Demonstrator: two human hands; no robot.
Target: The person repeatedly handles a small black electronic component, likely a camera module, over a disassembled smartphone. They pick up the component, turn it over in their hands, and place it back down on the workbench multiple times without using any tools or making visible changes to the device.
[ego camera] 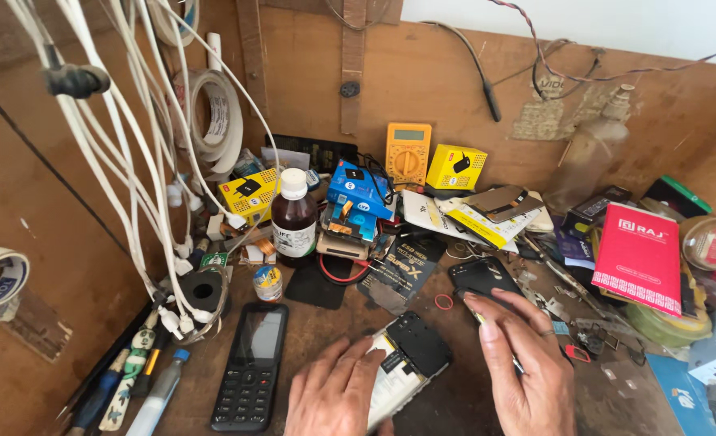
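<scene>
The wooden workbench (67, 266), brown and scuffed, meets a wooden back panel (422, 73) under a strip of white wall. White cables (132, 161) hang in a bundle at the left beside a roll of white tape (217, 121).

Among the packages, a flat red box (639, 257) with a white patterned edge lies at the right. A blue carton (358, 198) stands near the middle, with two yellow boxes flanking it: one (249, 194) to its left and another (456, 167) beside a yellow multimeter (408, 152). A long yellow-and-white card pack (475, 218) lies just right of the blue carton. A dark bottle (294, 218) with a white cap and white label stands in front.

A black keypad phone (251, 365) lies flat at the lower left. The opened phone (402, 363), its back off, lies on the bench near the front edge. The left hand (334, 391) presses down on its lower part with flat, spread fingers. The right hand (519, 367) is curled around a thin tool (495, 339), its tip just beside the phone's top corner.
</scene>
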